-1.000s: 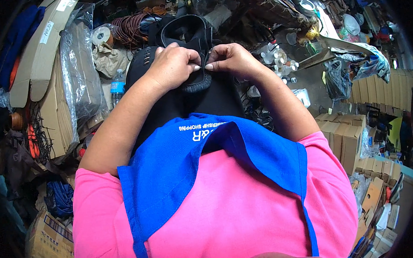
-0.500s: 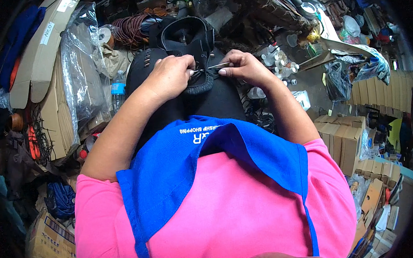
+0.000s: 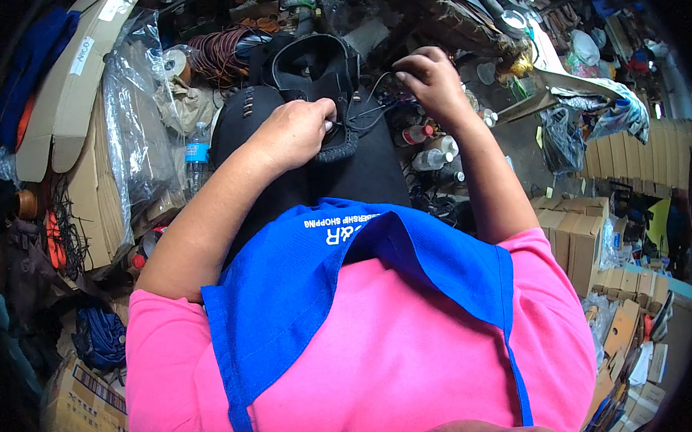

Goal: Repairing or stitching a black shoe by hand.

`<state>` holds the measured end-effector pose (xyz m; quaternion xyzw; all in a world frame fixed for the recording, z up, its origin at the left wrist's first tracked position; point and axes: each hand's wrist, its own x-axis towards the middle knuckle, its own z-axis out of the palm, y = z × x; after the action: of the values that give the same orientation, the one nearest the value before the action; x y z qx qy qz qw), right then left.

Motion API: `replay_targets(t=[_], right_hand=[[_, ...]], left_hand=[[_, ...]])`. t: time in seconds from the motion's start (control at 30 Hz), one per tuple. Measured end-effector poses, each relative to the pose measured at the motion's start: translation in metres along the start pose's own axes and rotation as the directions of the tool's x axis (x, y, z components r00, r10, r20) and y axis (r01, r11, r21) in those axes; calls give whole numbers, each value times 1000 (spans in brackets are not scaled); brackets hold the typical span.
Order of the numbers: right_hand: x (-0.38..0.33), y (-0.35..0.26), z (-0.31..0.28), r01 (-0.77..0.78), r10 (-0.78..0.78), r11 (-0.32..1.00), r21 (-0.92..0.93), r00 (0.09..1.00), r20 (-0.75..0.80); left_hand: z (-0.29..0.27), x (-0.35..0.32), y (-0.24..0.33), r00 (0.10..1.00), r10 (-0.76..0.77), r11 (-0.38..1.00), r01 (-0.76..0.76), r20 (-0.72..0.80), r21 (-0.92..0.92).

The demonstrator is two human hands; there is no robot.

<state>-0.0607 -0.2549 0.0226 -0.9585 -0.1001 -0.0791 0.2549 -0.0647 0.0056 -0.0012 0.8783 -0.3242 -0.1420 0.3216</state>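
Note:
A black shoe (image 3: 335,148) rests on my lap between my knees, its collar opening facing away from me and its stitched toe edge nearest me. My left hand (image 3: 298,132) is closed on the shoe's left side, fingertips pinched near the stitched edge. Up and to the right, my right hand (image 3: 435,86) is raised off the shoe with its fingers bent together. A thin dark thread (image 3: 373,113) loops from the shoe's edge toward those fingertips. Whether a needle is in either hand is too small to tell.
Several plastic bottles (image 3: 433,159) stand to the right of my knees. A water bottle with a blue label (image 3: 196,151) stands at the left. Cardboard sheets (image 3: 80,77) lean at far left, a coil of brown cord (image 3: 224,54) lies beyond, and boxes (image 3: 570,232) are stacked at right.
My right hand has moved up and to the right, away from the shoe, drawing thread out in a loop. My left hand has shifted slightly and stays at the shoe.

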Motion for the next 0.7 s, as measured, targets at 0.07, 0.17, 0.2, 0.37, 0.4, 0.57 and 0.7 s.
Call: replay_targets(t=[0.07, 0.17, 0.2, 0.37, 0.4, 0.57, 0.7], right_hand=[[0, -12, -3, 91, -101, 992, -88, 988, -119], [-5, -50, -13, 418, -383, 875, -246, 906, 179], [-6, -53, -8, 461, -396, 839, -288, 881, 258], [-7, -60, 6, 620, -422, 690, -374, 764, 488], [-6, -60, 8, 623, -424, 689, -372, 762, 490], [-3, -50, 11, 620, -419, 732, -282, 736, 531], [-16, -12, 7, 539, -388, 800, -262, 799, 459]], left_hand=[[3, -2, -5, 1000, 4, 1000, -4, 12, -22], [-1, -5, -7, 1000, -6, 999, 7, 20, -40], [-1, -4, -7, 1000, 2, 999, -1, 25, -41], [2, -1, -6, 999, 31, 999, -31, 30, 24], [2, -2, -6, 999, 28, 999, -28, 28, 22], [-4, -16, -12, 974, 214, 955, -193, -72, 224], [-21, -51, -22, 969, 222, 912, -168, -105, 375]])
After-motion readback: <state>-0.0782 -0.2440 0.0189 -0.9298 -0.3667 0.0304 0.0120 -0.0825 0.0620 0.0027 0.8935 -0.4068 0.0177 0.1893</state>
